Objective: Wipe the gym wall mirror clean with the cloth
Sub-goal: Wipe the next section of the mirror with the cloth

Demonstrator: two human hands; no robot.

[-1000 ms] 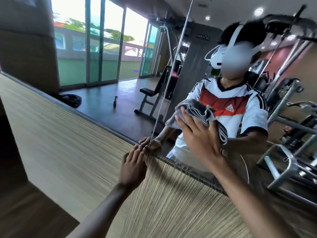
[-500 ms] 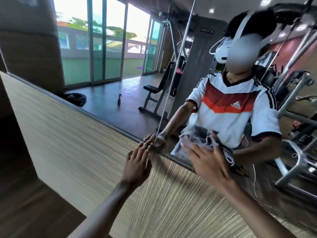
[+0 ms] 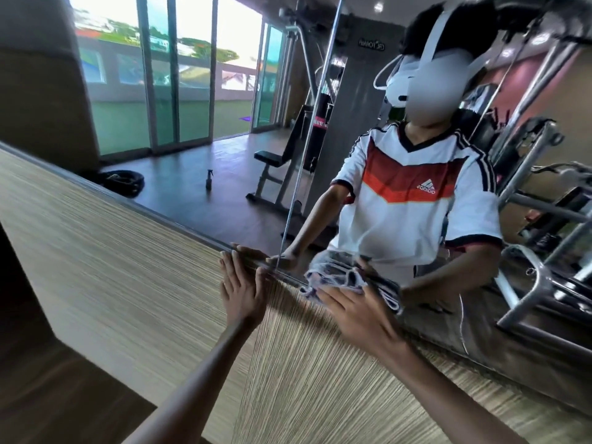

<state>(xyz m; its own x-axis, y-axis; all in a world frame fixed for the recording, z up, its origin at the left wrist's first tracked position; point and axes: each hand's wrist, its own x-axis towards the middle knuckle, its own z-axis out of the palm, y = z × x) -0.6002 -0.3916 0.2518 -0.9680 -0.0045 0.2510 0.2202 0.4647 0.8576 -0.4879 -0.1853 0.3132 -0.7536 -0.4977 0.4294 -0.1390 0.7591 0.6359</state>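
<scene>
Mirror glass (image 3: 224, 193) filled the upper part of the view, tilted across it, with a vertical seam between two panes. It reflected glass doors, a dark floor and a person in a white and red shirt. Below the mirror ran a wood-grain wall panel (image 3: 128, 270), its top edge meeting the mirror's dark lower frame. A weight bench (image 3: 278, 168) showed in the reflection, left of the seam.

The grey cloth (image 3: 339, 278) lay bunched against the glass at the mirror's bottom edge, just right of the seam, partly blurred. The right hand (image 3: 358, 312) was spread wide with its fingers stretched out and pressed on the cloth, holding it flat to the glass. The left hand (image 3: 242, 293) lay flat on the panel, fingers straight and close together, the fingertips touching the mirror's lower frame just left of the seam. A small spray bottle (image 3: 209, 180) stood upright on the reflected floor, well apart from the bench.
</scene>
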